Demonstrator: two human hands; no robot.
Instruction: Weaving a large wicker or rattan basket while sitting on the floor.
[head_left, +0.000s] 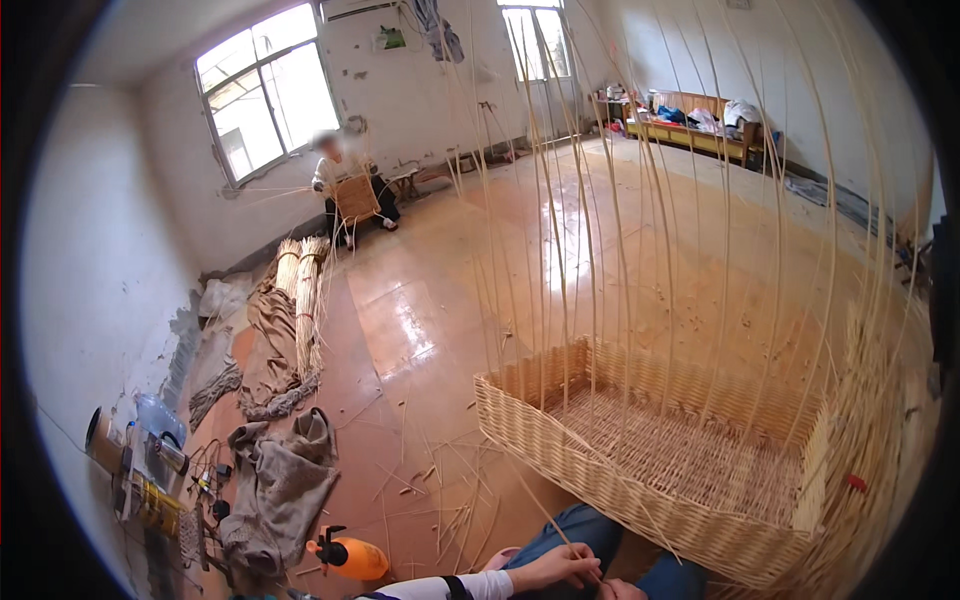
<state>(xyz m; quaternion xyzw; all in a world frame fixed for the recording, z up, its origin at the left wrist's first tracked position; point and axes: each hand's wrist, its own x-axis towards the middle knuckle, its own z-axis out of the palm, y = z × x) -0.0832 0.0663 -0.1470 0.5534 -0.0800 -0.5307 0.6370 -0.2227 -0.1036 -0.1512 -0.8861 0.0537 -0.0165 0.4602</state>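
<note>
Orange plastic spray bottle [347, 556] just left of fingers; crumpled grey cloth [278, 488] farther left; seated person [345, 190] w/ wicker far beyond.

Half-woven baskets [690, 455]: one
Orange spray bottles [350, 556]: one
Windows [265, 90]: two
Seated co-workers [345, 185]: one
Reed bundles [305, 295]: two

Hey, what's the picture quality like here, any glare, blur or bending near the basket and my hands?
Head view: window light throws bright glare patches on the floor; fisheye bends the walls and leaves a dark rim; the upright canes look thin and slightly soft; the wicker basket is fairly sharp; left hand and right hand sit cropped at the lower edge.
</note>
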